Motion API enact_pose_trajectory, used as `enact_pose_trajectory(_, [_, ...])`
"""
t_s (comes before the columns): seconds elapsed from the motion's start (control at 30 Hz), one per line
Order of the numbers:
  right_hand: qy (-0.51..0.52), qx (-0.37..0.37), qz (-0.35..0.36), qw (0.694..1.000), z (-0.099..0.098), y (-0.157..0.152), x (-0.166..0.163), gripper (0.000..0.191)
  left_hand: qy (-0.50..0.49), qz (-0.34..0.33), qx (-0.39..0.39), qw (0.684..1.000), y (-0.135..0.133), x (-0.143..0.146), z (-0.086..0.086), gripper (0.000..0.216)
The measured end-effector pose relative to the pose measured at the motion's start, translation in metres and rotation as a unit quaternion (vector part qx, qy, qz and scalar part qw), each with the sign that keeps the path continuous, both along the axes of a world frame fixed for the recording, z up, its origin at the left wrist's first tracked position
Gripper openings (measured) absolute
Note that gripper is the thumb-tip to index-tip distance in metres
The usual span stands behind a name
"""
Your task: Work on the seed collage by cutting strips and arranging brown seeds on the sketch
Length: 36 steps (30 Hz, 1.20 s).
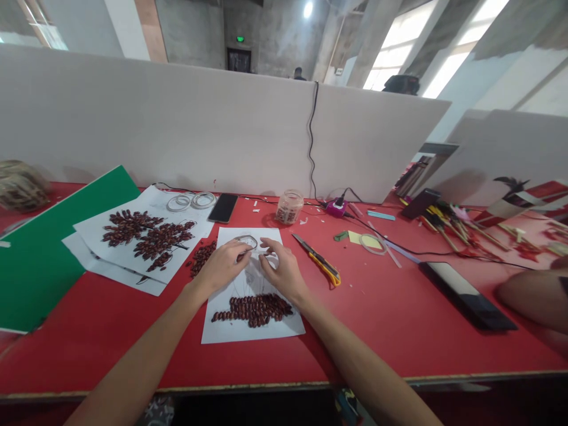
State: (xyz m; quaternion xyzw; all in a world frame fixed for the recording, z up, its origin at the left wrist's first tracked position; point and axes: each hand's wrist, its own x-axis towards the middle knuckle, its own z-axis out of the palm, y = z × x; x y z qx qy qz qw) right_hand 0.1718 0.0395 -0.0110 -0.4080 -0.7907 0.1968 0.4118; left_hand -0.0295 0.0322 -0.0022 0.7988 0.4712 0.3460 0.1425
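Note:
My left hand [224, 260] is closed on a thin, pale looped strip that looks like a roll of clear tape [248, 238]. Just to its right, my right hand [284, 271] hovers with thumb and fingertips apart, close to the strip's end. Below both hands lies a white sheet [217, 331] with faint pencil lines. Rows of glossy brown seeds [261, 309] cover the sheet's lower part. A loose heap of similar seeds [201, 258] sits beside my left wrist, partly hidden by it.
A yellow utility knife [322, 263] lies right of the sheet. Behind stand a glass jar [290, 207] and a black phone [223, 207]. Seed-covered paper [153, 283] and a green board [48, 266] lie left. A dark device [465, 296] and another person's arm [535, 296] are right.

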Motion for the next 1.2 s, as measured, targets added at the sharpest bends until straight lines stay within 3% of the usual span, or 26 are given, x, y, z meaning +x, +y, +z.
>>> enact_pose_trajectory(0.2, [-0.067, 0.053, -0.015, 0.996, -0.001, 0.001, -0.004, 0.007, 0.021, -0.012, 0.006, 1.000, -0.003, 0.004, 0.003, 0.020])
enact_pose_trajectory(0.7, [-0.129, 0.110, -0.041, 0.985, -0.004, 0.002, -0.013, 0.011, -0.023, 0.005, -0.028, 0.999, -0.006, 0.009, 0.006, 0.021])
enact_pose_trajectory(0.97, [-0.196, 0.154, -0.017, 0.968, 0.001, 0.000, -0.011, 0.017, -0.058, 0.027, -0.041, 0.997, 0.000, 0.009, 0.003, 0.018])
enact_pose_trajectory(1.03, [-0.179, 0.136, 0.015, 0.974, 0.003, -0.002, -0.009, 0.017, -0.033, 0.049, -0.029, 0.998, 0.004, 0.004, 0.000, 0.020])
enact_pose_trajectory(1.2, [0.006, -0.008, 0.050, 0.999, 0.007, -0.001, -0.002, 0.011, 0.050, 0.103, 0.029, 0.993, 0.006, -0.008, -0.002, 0.021])
